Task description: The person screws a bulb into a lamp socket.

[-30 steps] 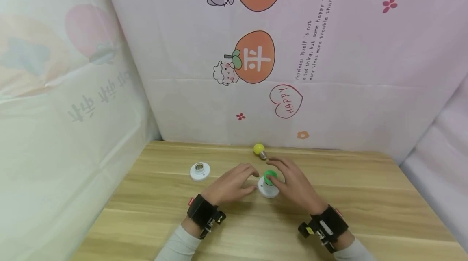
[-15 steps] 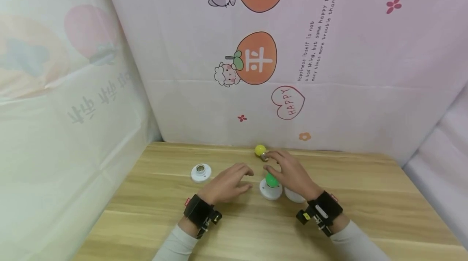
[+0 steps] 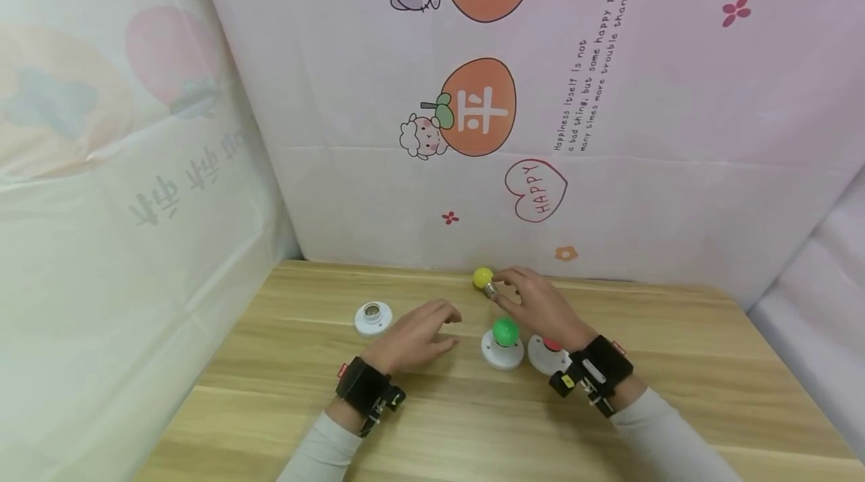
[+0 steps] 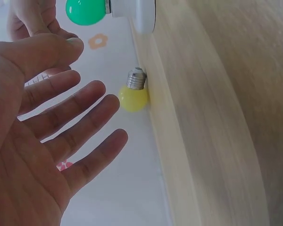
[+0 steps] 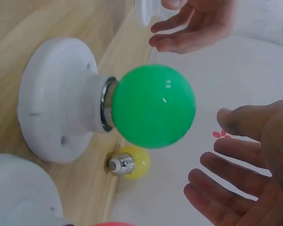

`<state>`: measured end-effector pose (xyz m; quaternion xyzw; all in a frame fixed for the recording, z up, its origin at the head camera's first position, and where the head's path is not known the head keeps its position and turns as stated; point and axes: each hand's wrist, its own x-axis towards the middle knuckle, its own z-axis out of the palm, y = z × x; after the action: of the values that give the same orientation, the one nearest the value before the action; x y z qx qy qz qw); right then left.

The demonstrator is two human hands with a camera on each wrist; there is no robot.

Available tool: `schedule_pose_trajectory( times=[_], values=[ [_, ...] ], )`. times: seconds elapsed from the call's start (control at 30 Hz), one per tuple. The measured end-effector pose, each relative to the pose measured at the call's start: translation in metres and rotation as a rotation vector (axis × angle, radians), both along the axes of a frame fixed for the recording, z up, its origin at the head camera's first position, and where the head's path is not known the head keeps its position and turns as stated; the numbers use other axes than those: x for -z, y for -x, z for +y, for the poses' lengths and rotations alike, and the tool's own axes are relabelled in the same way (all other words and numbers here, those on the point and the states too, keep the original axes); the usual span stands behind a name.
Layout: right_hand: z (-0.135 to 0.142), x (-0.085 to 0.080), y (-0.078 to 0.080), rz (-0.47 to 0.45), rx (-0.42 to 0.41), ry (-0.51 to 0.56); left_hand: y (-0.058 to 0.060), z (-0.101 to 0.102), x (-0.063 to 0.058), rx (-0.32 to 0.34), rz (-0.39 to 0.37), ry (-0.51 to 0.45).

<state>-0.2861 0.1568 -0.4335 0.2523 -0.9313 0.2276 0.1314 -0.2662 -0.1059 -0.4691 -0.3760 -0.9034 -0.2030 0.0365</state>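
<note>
A green bulb point(image 3: 505, 332) sits upright in a white round lamp holder point(image 3: 502, 359). Beyond it, near the table's back edge, a yellow bulb point(image 3: 483, 278) with a metal screw base lies on its side. My right hand point(image 3: 541, 305) reaches over beside the yellow bulb, fingers spread; in the right wrist view nothing is between them. Left of the green bulb, my left hand point(image 3: 414, 335) hovers with relaxed, parted fingers and holds nothing, as the left wrist view shows. Partly under my right wrist is a red bulb point(image 3: 552, 344) in another white holder point(image 3: 541, 358).
A third white lamp holder point(image 3: 373, 319), with no bulb in its socket, rests at the left on the wooden table point(image 3: 304, 384). Printed cloth point(image 3: 378, 204) hangs behind the table and along both sides.
My right hand has let go of the green bulb and moved away toward the yellow bulb. The red bulb has come into view. My left hand has drawn slightly left, away from the green bulb.
</note>
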Motion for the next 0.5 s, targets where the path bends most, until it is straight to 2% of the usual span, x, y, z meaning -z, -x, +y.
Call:
schedule_pose_trajectory(
  times=[0.5],
  values=[
    [-0.004, -0.004, 0.027, -0.111, 0.033, -0.040, 0.006, -0.015, -0.004, -0.036, -0.017, -0.037]
  ],
)
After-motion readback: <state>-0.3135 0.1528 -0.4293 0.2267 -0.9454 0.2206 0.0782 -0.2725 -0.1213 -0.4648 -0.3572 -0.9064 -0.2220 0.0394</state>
